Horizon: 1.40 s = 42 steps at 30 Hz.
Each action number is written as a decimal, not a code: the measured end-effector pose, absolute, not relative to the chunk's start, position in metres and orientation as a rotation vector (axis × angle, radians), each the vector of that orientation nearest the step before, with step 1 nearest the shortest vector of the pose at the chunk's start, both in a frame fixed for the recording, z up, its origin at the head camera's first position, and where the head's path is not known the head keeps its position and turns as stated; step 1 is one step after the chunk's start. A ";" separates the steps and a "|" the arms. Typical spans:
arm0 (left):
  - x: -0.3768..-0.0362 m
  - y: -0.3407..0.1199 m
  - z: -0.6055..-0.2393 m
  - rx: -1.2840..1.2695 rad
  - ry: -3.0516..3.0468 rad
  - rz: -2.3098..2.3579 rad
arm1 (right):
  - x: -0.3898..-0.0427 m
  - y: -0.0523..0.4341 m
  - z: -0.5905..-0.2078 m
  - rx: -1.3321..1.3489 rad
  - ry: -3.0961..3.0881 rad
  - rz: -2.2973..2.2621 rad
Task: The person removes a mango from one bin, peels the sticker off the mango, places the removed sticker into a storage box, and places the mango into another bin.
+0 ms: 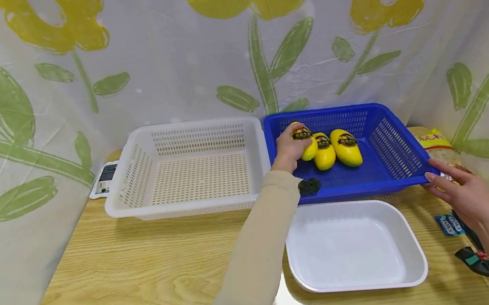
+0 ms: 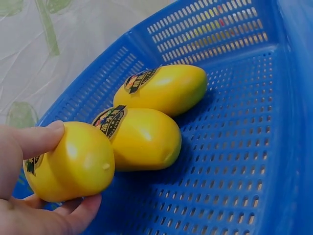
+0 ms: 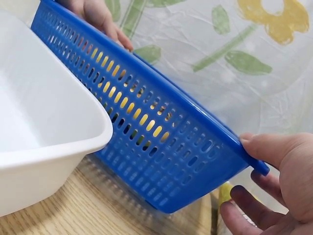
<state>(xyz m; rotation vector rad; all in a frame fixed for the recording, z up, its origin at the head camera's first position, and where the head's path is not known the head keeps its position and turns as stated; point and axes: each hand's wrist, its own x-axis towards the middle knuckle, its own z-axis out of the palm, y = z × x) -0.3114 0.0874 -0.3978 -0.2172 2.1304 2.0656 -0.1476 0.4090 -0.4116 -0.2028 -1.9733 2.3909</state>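
White basket (image 1: 189, 166): perforated, at the left rear of the wooden surface (image 1: 116, 279), just beside the blue basket.
Left hand (image 1: 289, 148): reaching into the blue basket, thumb and fingers curled round the leftmost mango (image 1: 306, 143).
Mangoes: three yellow, dark-labelled fruits side by side on the blue basket's floor; the middle mango (image 1: 323, 150) touches both the held one and the right mango (image 1: 346, 147).
Blue basket (image 1: 397, 149): perforated, behind the white tray, its near right corner raised off the surface.
White tray (image 1: 353, 247): shallow, at the front.
Right hand (image 1: 459, 193): gripping the blue basket's near right corner, thumb over the rim.
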 end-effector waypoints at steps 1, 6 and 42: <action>-0.312 0.087 -0.398 -0.218 2.124 2.068 | -0.148 0.409 -0.412 -0.196 -1.969 2.394; -0.312 0.087 -0.398 -0.238 2.115 2.044 | -0.148 0.409 -0.412 -0.193 -1.977 2.391; -0.283 0.007 -0.349 0.630 1.930 1.811 | -0.146 0.408 -0.411 -0.191 -2.011 2.370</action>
